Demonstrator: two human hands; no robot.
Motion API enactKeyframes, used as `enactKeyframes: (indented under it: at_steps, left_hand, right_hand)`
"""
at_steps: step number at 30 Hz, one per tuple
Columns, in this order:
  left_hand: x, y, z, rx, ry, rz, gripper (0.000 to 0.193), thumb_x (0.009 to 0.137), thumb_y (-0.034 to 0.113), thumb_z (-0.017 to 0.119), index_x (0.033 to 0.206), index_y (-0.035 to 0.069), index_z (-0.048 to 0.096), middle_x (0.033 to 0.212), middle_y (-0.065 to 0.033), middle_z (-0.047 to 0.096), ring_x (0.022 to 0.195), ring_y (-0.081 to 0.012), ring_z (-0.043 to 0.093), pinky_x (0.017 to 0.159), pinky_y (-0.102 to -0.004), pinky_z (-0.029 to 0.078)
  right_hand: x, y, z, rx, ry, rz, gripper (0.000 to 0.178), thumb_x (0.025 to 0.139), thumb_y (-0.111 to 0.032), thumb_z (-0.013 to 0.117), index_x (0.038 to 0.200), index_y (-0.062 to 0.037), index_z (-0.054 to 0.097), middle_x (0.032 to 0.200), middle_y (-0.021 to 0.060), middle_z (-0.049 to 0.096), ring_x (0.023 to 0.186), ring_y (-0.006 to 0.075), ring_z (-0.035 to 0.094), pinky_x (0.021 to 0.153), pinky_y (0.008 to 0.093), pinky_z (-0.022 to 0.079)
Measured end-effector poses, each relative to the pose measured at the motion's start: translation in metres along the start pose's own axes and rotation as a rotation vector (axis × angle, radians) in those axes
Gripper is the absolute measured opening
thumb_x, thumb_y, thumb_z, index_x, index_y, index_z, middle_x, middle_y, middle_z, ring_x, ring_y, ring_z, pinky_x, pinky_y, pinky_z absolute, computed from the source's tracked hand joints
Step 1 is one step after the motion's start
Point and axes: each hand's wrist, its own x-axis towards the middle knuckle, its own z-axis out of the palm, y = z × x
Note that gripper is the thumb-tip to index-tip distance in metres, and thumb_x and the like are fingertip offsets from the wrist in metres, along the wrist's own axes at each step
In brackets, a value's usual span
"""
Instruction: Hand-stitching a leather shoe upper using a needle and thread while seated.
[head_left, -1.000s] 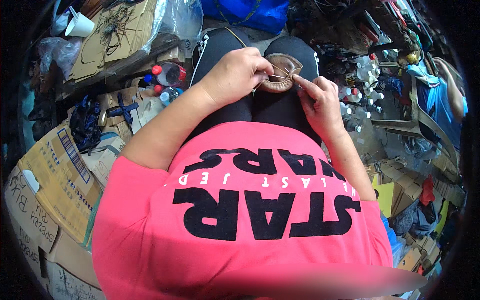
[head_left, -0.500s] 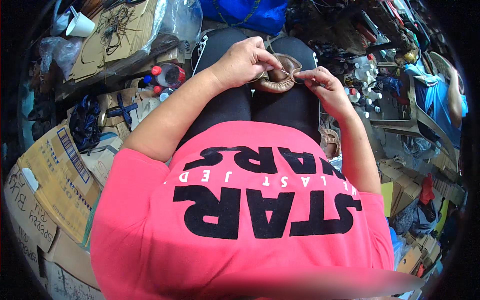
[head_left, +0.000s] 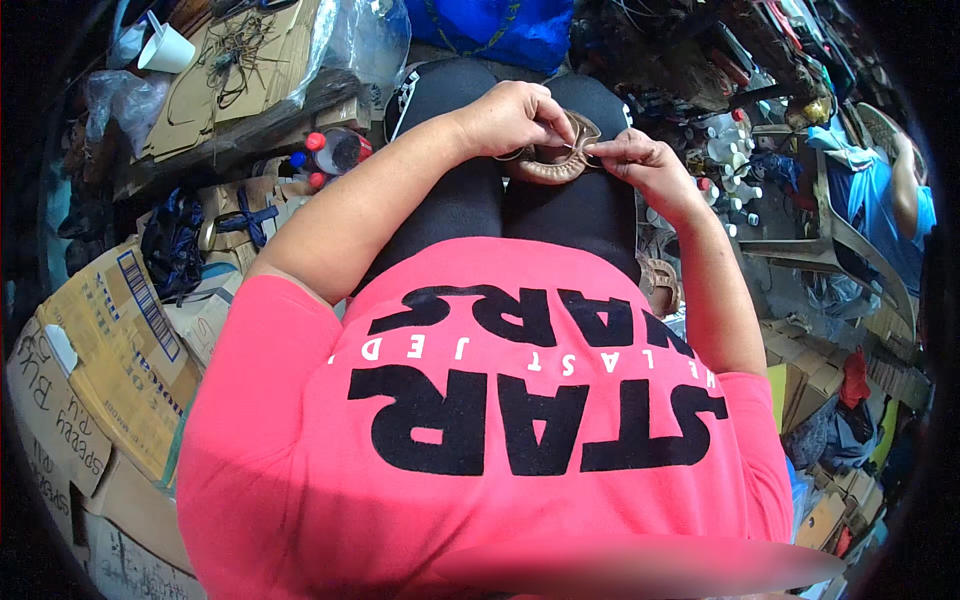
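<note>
A brown leather moccasin-type shoe (head_left: 548, 170) with a gathered, puckered seam rests across my black-trousered thighs (head_left: 455, 205). My left hand (head_left: 515, 118) reaches over it from the left, thumb and fingers pinched on a thin, light thread or needle just above the shoe's opening. From the right, my right hand (head_left: 650, 165) has its thumb and forefinger closed at the shoe's right edge; what lies between those fingertips is too small to make out. A second brown shoe (head_left: 660, 285) lies low beside my right thigh, partly hidden by my forearm.
Bottles with red and blue caps (head_left: 335, 152) stand left of my legs, near flattened cardboard (head_left: 225, 70) and a white cup (head_left: 166, 48). Small bottles (head_left: 730, 150) crowd the right side. Beyond a chair frame (head_left: 800, 250), a person's arm (head_left: 905, 190) shows. A blue bag (head_left: 490, 30) lies ahead.
My left hand has shifted slightly right and down toward the shoe's edge. My right thumb and forefinger have come closer together at the rim, and the shoe has turned slightly.
</note>
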Motion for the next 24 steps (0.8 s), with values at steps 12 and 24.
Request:
enactKeyframes:
  at_steps: [12, 24]
  left_hand:
    - [-0.022, 0.017, 0.007, -0.216, 0.175, -0.174, 0.021, 0.075, 0.005, 0.068, 0.096, 0.005, 0.067, 0.081, -0.0016, 0.064, 0.073, -0.0083, 0.056, 0.068, -0.0231, 0.046]
    - [-0.002, 0.015, 0.012, -0.275, 0.064, -0.171, 0.008, 0.074, 0.003, 0.069, 0.080, 0.002, 0.064, 0.081, -0.0023, 0.062, 0.077, -0.0097, 0.058, 0.072, -0.0235, 0.047]
  right_hand:
    - [-0.009, -0.004, 0.021, 0.156, 0.175, 0.029, 0.026, 0.081, -0.004, 0.067, 0.107, -0.0052, 0.066, 0.086, -0.0014, 0.062, 0.078, 0.0050, 0.051, 0.072, 0.0203, 0.043]
    - [0.002, -0.006, 0.022, -0.049, 0.250, -0.056, 0.009, 0.078, -0.005, 0.070, 0.083, -0.0015, 0.065, 0.081, 0.0005, 0.063, 0.073, 0.0063, 0.055, 0.067, 0.0225, 0.045]
